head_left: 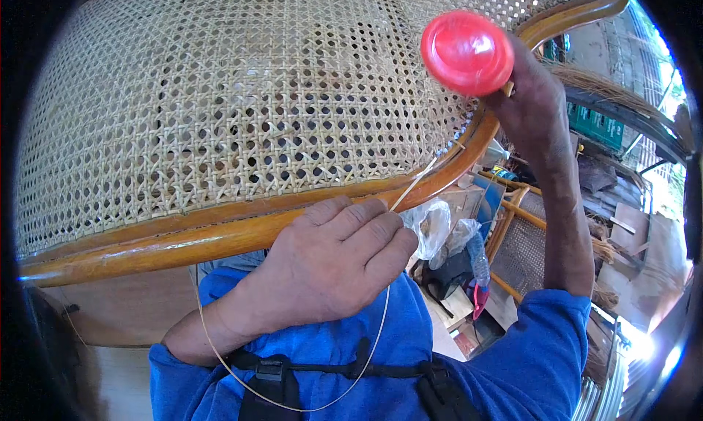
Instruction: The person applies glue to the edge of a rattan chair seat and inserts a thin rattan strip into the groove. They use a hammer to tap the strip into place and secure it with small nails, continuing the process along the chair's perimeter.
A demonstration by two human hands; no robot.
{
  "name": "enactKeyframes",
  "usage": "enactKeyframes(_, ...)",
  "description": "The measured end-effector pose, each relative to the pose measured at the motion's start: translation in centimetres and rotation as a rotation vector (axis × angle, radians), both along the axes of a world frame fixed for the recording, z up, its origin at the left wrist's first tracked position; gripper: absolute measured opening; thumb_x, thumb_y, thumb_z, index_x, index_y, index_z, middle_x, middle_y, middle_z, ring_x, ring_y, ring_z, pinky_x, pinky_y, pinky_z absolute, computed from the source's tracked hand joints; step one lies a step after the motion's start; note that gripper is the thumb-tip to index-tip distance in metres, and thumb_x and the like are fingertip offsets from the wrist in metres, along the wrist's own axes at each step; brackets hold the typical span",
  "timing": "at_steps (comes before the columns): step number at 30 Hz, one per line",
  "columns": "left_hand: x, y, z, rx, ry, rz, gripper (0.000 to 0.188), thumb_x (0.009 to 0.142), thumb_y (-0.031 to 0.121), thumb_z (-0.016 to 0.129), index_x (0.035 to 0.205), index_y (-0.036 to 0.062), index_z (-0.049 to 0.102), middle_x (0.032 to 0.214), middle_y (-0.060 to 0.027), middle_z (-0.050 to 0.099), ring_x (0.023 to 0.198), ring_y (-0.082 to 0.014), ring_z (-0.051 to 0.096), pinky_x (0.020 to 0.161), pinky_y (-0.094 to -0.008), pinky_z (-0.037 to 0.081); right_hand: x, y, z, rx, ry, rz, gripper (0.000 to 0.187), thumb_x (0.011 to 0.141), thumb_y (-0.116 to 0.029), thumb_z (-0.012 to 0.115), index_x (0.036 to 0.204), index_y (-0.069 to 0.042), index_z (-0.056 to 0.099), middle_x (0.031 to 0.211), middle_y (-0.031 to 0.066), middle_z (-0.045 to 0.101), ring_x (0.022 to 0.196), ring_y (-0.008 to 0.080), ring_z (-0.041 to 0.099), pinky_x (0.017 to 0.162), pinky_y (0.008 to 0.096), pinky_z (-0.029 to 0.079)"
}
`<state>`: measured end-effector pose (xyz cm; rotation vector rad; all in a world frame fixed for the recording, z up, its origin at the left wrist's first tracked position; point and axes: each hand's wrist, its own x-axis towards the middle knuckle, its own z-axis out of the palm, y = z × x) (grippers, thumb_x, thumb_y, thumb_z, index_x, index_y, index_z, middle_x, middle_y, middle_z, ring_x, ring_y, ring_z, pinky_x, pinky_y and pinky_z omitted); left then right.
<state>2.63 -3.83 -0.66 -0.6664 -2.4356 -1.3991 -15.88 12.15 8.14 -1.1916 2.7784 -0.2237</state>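
A large panel of woven cane webbing (242, 113) fills the upper left, edged by a curved, varnished wooden frame (168, 247). My left hand (344, 256) lies across the near rail with its fingers curled together. A thin cane strand (416, 181) runs from under these fingers up to the frame's bend, and its free length loops down over my shirt. My right hand (533, 95) is raised above the right bend, closed around a glossy red round-faced object (469, 53); its kind is unclear. Small whitish bits (458, 135) line the groove below it.
Clear plastic bags (432, 227) and mixed clutter lie below the frame on the right. Another cane-panelled wooden frame (516, 238) stands there. Farther right are a green crate (597, 127) and a bundle of thin fibres (608, 88). Dark straps (274, 381) cross my blue shirt.
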Motion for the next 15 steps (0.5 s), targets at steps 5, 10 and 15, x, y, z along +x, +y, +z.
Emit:
enactKeyframes(5,0.1,0.4,-0.4,0.038,0.017,0.007,0.021,0.072,0.016,0.063,0.092,0.0098,0.062,0.09,-0.0037,0.064,0.09,-0.0198,0.062,0.074,-0.0313,0.048,-1.6,3.5,0.9,-0.313,0.088,-0.041,0.051,0.073,-0.007,0.075,0.118,-0.002,0.053,0.111,0.0112,0.061,0.101,0.0213,0.06,0.09,0.0344,0.048)
enactKeyframes(10,0.1,0.4,-0.5,0.055,0.028,0.018,0.021,0.072,0.016,0.063,0.092,0.01,0.062,0.091,-0.0031,0.063,0.09,-0.0198,0.062,0.073,-0.0315,0.049,-3.7,2.8,3.2,-0.423,-0.053,-0.37,0.05,0.073,-0.011,0.077,0.116,0.001,0.053,0.104,0.0097,0.063,0.097,0.0176,0.06,0.089,0.0316,0.047)
enactKeyframes(15,0.1,0.3,-0.6,0.052,0.025,0.004,0.021,0.072,0.016,0.062,0.092,0.0096,0.062,0.091,-0.0032,0.063,0.09,-0.02,0.062,0.073,-0.032,0.049,-4.2,3.1,2.1,-0.387,-0.203,-0.407,0.049,0.071,-0.018,0.078,0.11,0.001,0.055,0.102,0.011,0.065,0.094,0.0168,0.062,0.086,0.0302,0.047)
